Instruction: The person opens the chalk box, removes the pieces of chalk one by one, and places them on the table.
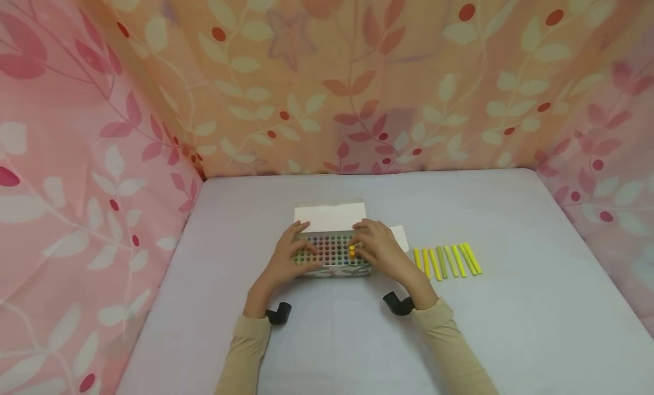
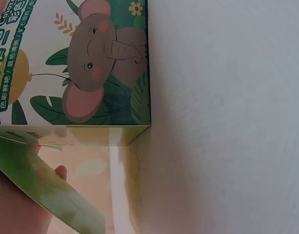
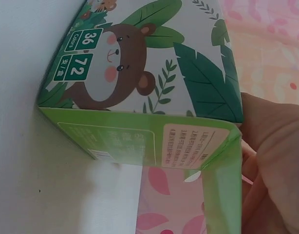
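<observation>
A printed cardboard box (image 1: 334, 272) stands open, its top a grid of small round holes with coloured chalk sticks. My right hand (image 1: 380, 250) reaches over its right end, fingertips close round a yellow-orange chalk stick (image 1: 352, 252) that stands up from the grid. My left hand (image 1: 286, 257) lies over the left end, thumb along the front edge and fingers spread. An elephant shows on the box front (image 2: 105, 53) in the left wrist view. A bear is printed on the box (image 3: 115, 68) in the right wrist view, with my right hand (image 3: 276, 151) behind its end.
The white lid flap (image 1: 330, 216) is folded back behind the box, and a side flap (image 1: 399, 237) sticks out right. Several yellow and greenish chalk sticks (image 1: 441, 263) lie in a row on the white table (image 1: 337, 338). Floral curtains (image 1: 327, 88) surround the table.
</observation>
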`<state>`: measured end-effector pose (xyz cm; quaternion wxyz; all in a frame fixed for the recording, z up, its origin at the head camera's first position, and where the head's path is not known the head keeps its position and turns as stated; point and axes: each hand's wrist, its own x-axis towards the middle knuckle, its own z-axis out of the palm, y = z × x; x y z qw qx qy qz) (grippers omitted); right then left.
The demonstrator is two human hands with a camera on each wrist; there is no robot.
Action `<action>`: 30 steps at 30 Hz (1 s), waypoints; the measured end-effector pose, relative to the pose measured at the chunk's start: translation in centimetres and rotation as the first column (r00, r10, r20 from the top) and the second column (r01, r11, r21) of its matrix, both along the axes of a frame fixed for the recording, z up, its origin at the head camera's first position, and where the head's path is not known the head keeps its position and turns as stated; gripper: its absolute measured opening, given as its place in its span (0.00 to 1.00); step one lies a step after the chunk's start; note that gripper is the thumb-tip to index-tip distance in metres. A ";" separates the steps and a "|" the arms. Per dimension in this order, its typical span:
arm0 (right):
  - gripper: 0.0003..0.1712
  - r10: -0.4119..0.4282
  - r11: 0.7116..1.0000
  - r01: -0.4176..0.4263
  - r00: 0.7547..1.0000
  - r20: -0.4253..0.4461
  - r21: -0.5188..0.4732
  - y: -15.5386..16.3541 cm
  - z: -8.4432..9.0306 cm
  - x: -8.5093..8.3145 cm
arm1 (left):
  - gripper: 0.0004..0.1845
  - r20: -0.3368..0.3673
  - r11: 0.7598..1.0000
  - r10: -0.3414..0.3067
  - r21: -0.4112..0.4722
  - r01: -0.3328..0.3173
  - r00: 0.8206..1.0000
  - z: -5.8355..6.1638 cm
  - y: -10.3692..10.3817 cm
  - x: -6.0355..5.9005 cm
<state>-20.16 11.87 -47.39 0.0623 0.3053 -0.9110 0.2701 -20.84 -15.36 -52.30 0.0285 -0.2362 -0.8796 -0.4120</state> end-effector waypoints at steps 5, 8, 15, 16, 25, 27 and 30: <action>0.06 0.005 1.000 -0.005 1.000 -0.018 -0.008 -0.1 -0.2 0.0 | 0.13 -0.006 1.000 -0.006 0.006 0.006 1.000 0.0 -0.1 -0.1; 0.06 0.013 1.000 -0.014 0.999 -0.029 -0.010 -0.1 -0.3 0.1 | 0.13 -0.006 1.000 -0.008 0.003 0.008 1.000 0.0 -0.1 -0.1; 0.06 0.026 0.999 -0.027 0.999 -0.029 -0.020 -0.2 -0.1 0.3 | 0.14 -0.019 1.000 -0.014 0.008 0.014 1.000 0.0 -0.2 0.0; 0.06 0.026 0.999 -0.027 0.999 -0.031 -0.020 -0.1 0.0 0.3 | 0.14 -0.018 1.000 -0.015 0.008 0.015 1.000 0.0 -0.2 0.0; 0.06 0.013 0.998 -0.016 0.999 -0.051 -0.063 0.1 0.5 0.3 | 0.14 -0.010 1.000 -0.013 0.015 0.013 1.000 0.2 -0.1 0.1; 0.06 0.011 0.997 -0.015 0.998 -0.062 -0.077 0.2 0.6 0.3 | 0.14 -0.008 1.000 -0.013 0.019 0.013 1.000 0.2 0.0 0.1; 0.07 0.010 0.997 -0.015 0.998 -0.062 -0.078 0.3 0.6 0.2 | 0.13 -0.003 1.000 -0.012 0.016 0.012 1.000 0.2 0.0 0.1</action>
